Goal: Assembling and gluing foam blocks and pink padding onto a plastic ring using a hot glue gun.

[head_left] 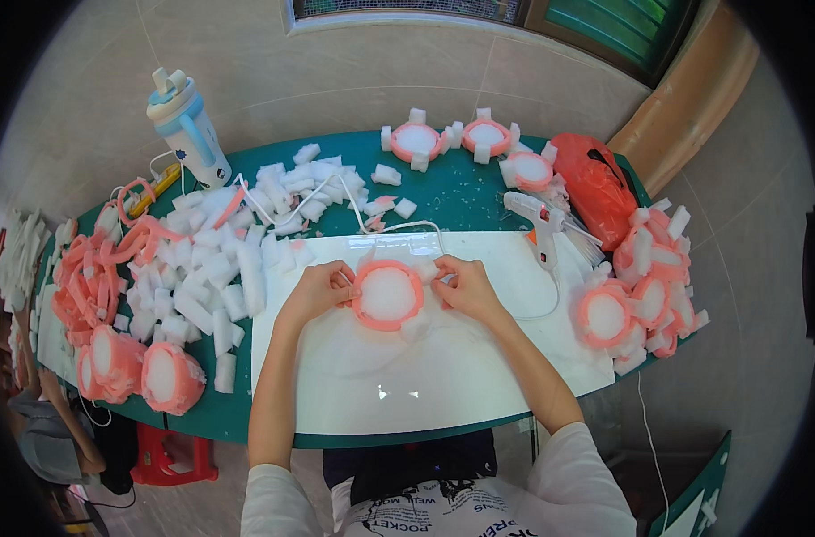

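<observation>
In front of me, on a white board, lies a round foam piece with a white centre, a pink rim and small white foam blocks around its edge. My left hand is closed in a pinch at its left edge. At the opposite edge my right hand pinches beside a white block; the fingertips partly hide what they grip. A white hot glue gun lies to the right of my right hand, its nozzle and handle on the board's far right corner.
Loose white foam blocks and pink foam strips heap up at left. Pink-and-white foam rolls stand at front left. Finished-looking round pieces pile at right, beside a red bag. A bottle stands at the back left.
</observation>
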The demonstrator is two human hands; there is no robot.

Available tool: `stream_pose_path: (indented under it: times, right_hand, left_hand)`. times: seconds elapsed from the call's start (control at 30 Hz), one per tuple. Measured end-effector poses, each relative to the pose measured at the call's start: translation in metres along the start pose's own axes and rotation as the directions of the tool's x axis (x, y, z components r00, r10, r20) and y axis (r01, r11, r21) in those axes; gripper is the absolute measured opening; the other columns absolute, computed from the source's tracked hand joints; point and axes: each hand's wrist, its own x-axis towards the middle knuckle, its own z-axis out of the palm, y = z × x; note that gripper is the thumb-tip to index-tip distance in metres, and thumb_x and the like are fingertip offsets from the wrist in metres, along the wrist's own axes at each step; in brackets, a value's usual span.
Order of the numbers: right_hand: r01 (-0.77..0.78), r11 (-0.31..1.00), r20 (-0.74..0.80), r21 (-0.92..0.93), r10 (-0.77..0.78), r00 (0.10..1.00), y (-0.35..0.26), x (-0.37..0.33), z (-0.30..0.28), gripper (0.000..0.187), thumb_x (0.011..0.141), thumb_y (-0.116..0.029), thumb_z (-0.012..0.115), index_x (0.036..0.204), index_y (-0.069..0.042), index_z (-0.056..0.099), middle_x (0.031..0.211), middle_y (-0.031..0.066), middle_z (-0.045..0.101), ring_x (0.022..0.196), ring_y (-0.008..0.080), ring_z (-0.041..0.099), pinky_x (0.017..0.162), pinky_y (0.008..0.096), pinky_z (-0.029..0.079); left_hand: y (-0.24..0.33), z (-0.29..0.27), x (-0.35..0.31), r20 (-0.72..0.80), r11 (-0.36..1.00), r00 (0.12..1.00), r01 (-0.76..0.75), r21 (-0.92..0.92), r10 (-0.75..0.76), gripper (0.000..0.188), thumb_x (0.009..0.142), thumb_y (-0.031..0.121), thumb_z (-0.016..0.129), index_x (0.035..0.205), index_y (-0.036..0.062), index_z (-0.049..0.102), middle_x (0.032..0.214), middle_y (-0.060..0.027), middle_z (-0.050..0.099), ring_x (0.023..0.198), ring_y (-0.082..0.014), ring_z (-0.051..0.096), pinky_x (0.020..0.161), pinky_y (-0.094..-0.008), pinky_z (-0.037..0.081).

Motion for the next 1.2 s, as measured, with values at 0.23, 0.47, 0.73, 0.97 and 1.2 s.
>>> stream_pose_path:
  times: [0.23,0.47,0.73,0.97,1.2]
  right_hand:
    - [0.012,1.000,0.029,-0.019,-0.012,1.000,-0.004,-0.001,-0.005,0.024,0.075,-0.001,0.054,0.098,0.006,0.054,0.079,0.0127,0.063,0.045,0.0163,0.058,0.043,0.0269,0.046]
    - [-0.007,0.999,0.067,-0.034,0.009,0.998,-0.008,0.000,-0.008,0.025,0.074,-0.002,0.055,0.099,0.006,0.055,0.079,0.0119,0.063,0.046,0.0146,0.058,0.044,0.0254,0.045]
    - [0.030,0.997,0.062,-0.067,-0.026,0.998,-0.004,-0.002,-0.008,0.033,0.072,-0.006,0.057,0.103,0.007,0.055,0.081,0.0150,0.064,0.047,0.0159,0.059,0.047,0.0246,0.046]
    - [-0.028,1.000,0.089,0.009,0.027,0.996,-0.004,-0.002,-0.007,0.040,0.071,-0.003,0.054,0.109,0.009,0.052,0.085,0.0183,0.064,0.049,0.0158,0.060,0.048,0.0254,0.048]
    - [-0.116,0.983,0.123,0.142,0.098,0.988,-0.002,0.000,-0.010,0.043,0.071,0.003,0.050,0.114,0.009,0.049,0.094,0.0210,0.062,0.051,0.0160,0.060,0.047,0.0250,0.048]
  left_hand:
    - [-0.002,0.001,0.000,0.002,1.000,1.000,0.000,-0.027,0.000,0.019,0.072,0.008,0.068,0.083,-0.0017,0.057,0.063,-0.0076,0.061,0.054,-0.0112,0.057,0.050,-0.0222,0.045]
    - [0.001,0.000,-0.001,0.003,1.000,1.000,0.005,-0.011,-0.005,0.018,0.072,0.008,0.068,0.083,-0.0019,0.057,0.062,-0.0078,0.061,0.053,-0.0114,0.057,0.049,-0.0223,0.045]
    - [0.004,0.000,-0.001,0.002,1.000,1.000,0.028,-0.002,-0.028,0.018,0.072,0.008,0.068,0.083,-0.0020,0.057,0.062,-0.0077,0.061,0.053,-0.0111,0.058,0.048,-0.0224,0.046]
    - [0.004,0.000,-0.001,0.005,1.000,1.000,0.019,0.008,-0.019,0.018,0.072,0.008,0.068,0.083,-0.0023,0.057,0.061,-0.0080,0.061,0.052,-0.0115,0.058,0.049,-0.0224,0.046]
    - [0.009,-0.001,-0.004,0.014,0.993,0.995,0.099,-0.065,-0.099,0.016,0.073,0.007,0.067,0.077,-0.0066,0.058,0.062,-0.0114,0.061,0.052,-0.0141,0.060,0.050,-0.0236,0.050]
